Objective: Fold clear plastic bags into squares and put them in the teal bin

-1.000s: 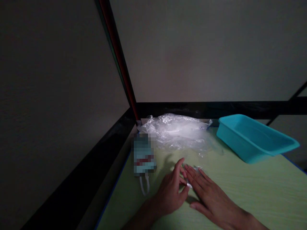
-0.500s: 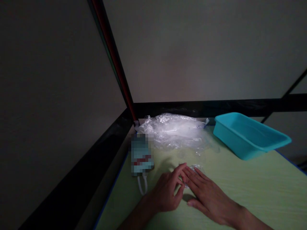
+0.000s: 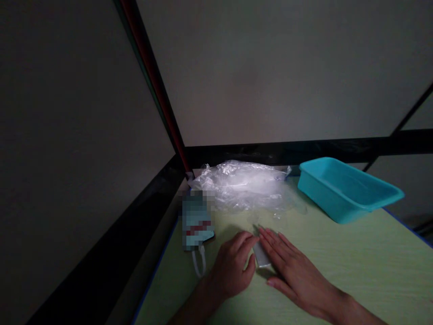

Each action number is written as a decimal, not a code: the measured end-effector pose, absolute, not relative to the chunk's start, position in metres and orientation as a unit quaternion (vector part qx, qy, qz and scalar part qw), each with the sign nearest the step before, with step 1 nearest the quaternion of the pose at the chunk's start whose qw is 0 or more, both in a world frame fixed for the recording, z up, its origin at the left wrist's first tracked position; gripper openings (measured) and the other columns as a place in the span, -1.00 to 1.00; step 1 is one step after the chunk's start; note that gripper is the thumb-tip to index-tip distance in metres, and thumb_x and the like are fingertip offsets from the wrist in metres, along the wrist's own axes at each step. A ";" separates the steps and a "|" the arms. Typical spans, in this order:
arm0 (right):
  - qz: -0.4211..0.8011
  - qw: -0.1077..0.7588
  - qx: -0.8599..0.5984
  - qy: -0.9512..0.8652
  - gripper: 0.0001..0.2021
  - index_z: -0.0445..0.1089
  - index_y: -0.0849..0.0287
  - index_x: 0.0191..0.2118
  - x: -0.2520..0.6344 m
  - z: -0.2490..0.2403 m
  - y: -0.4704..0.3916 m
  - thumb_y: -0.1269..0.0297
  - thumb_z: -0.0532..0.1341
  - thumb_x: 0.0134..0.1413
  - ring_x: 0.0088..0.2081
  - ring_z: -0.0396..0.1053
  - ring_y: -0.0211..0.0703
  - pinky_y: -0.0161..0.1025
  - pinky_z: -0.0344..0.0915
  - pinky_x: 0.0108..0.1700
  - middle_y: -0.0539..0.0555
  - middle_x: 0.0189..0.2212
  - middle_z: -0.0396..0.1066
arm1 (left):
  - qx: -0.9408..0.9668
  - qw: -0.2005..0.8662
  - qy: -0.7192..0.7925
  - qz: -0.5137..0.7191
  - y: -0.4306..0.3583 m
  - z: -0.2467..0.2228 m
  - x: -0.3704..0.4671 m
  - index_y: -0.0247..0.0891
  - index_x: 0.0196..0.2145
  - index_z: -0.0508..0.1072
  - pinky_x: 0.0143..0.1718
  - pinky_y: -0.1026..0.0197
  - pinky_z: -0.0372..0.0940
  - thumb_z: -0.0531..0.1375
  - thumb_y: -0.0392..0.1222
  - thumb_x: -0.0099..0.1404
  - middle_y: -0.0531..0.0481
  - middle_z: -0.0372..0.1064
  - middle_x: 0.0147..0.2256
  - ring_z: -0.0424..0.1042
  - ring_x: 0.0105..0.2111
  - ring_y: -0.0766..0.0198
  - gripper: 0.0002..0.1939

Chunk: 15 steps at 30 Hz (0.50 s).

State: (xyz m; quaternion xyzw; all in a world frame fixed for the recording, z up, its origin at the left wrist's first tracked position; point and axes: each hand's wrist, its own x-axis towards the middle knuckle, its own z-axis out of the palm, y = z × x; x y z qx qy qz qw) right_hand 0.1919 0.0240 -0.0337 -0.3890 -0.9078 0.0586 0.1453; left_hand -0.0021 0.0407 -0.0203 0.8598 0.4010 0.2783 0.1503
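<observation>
A small flat plastic packet (image 3: pixel 262 256), greyish and slightly shiny, lies on the table between my hands. My right hand (image 3: pixel 292 271) rests palm down over its right side, fingers stretched and thumb apart. From the left, my left hand (image 3: pixel 233 264) comes up to the packet's upper left edge. Its fingers are bent, with a gap between index finger and thumb, and the index fingertip is at the edge of the packet. Part of the packet is hidden under my right fingers, so its full shape does not show.
Crumpled clear plastic bags (image 3: pixel 241 183) lie along the back of the light green table (image 3: pixel 341 266). At the back right stands a turquoise basin (image 3: pixel 333 201). A phone (image 3: pixel 197 223), blurred out, lies at the left with a white strap (image 3: pixel 199 262). Walls rise behind and to the left.
My left fingers have drawn slightly back to the left from my right hand, exposing more of the packet, which looks flatter. My right hand stays stretched over it.
</observation>
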 end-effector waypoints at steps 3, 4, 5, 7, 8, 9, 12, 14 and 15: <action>0.038 0.153 -0.406 -0.900 -0.27 -0.33 0.31 0.25 0.195 -0.035 0.022 0.01 0.00 0.13 0.23 -0.28 0.05 0.04 -0.09 0.18 0.23 0.24 -0.31 | 0.852 0.123 0.446 0.243 0.033 -0.027 0.006 -0.27 0.02 0.26 0.01 0.06 0.19 0.00 -0.35 0.16 -0.16 0.23 0.02 0.23 0.00 0.11 -0.56; 0.035 0.153 -0.407 -0.900 -0.26 -0.35 0.32 0.25 0.196 -0.036 0.022 0.00 0.00 0.13 0.23 -0.29 0.06 0.04 -0.08 0.18 0.24 0.24 -0.32 | 0.850 0.118 0.458 0.232 0.029 -0.030 0.009 -0.30 0.07 0.21 0.04 0.04 0.16 -0.01 -0.35 0.17 -0.17 0.16 0.08 0.18 0.05 0.10 -0.53; 0.033 0.153 -0.406 -0.900 -0.24 -0.36 0.33 0.25 0.196 -0.037 0.021 -0.01 0.00 0.12 0.23 -0.29 0.07 0.03 -0.08 0.18 0.25 0.24 -0.33 | 0.854 0.114 0.459 0.218 0.025 -0.033 0.012 -0.34 0.12 0.13 0.07 0.02 0.12 -0.02 -0.35 0.18 -0.19 0.07 0.13 0.10 0.10 0.08 -0.48; 0.031 0.148 -0.401 -0.903 -0.22 -0.37 0.35 0.25 0.196 -0.038 0.021 -0.04 0.00 0.11 0.23 -0.30 0.07 0.03 -0.07 0.18 0.27 0.24 -0.33 | 0.867 0.109 0.449 0.186 0.019 -0.037 0.017 -0.40 0.18 -0.01 0.11 0.02 0.05 -0.02 -0.37 0.17 -0.20 -0.10 0.20 -0.05 0.17 0.07 -0.40; 0.029 0.144 -0.400 -0.904 -0.21 -0.38 0.35 0.25 0.196 -0.039 0.021 -0.05 -0.01 0.11 0.23 -0.30 0.07 0.03 -0.06 0.17 0.28 0.24 -0.33 | 0.873 0.107 0.445 0.169 0.017 -0.038 0.019 -0.43 0.19 -0.06 0.13 0.03 0.01 -0.02 -0.37 0.17 -0.20 -0.16 0.21 -0.11 0.18 0.07 -0.38; 0.027 0.139 -0.401 -0.905 -0.21 -0.38 0.36 0.25 0.196 -0.039 0.021 -0.05 -0.01 0.10 0.23 -0.30 0.07 0.03 -0.05 0.17 0.29 0.24 -0.32 | 0.878 0.105 0.441 0.155 0.015 -0.039 0.019 -0.44 0.20 -0.09 0.15 0.03 -0.02 -0.02 -0.37 0.17 -0.20 -0.21 0.22 -0.16 0.19 0.08 -0.37; 0.023 0.125 -0.401 -0.907 -0.20 -0.36 0.39 0.25 0.197 -0.040 0.021 -0.06 -0.02 0.11 0.23 -0.32 0.07 0.05 -0.03 0.16 0.32 0.24 -0.32 | 0.890 0.102 0.427 0.126 0.016 -0.039 0.019 -0.44 0.21 -0.13 0.18 0.05 -0.12 0.01 -0.30 0.19 -0.18 -0.30 0.23 -0.26 0.21 0.10 -0.35; 0.024 0.117 -0.400 -0.909 -0.20 -0.35 0.41 0.25 0.197 -0.041 0.021 -0.07 -0.02 0.10 0.23 -0.33 0.07 0.05 -0.04 0.16 0.33 0.24 -0.33 | 0.896 0.101 0.416 0.118 0.017 -0.038 0.017 -0.42 0.21 -0.16 0.19 0.05 -0.16 0.03 -0.23 0.21 -0.16 -0.34 0.24 -0.30 0.21 0.11 -0.33; 0.025 0.114 -0.399 -0.909 -0.19 -0.34 0.42 0.25 0.197 -0.042 0.021 -0.08 -0.02 0.10 0.23 -0.34 0.08 0.04 -0.04 0.16 0.34 0.24 -0.33 | 0.898 0.101 0.412 0.114 0.017 -0.037 0.016 -0.41 0.21 -0.16 0.19 0.04 -0.18 0.04 -0.21 0.21 -0.15 -0.35 0.24 -0.31 0.22 0.11 -0.32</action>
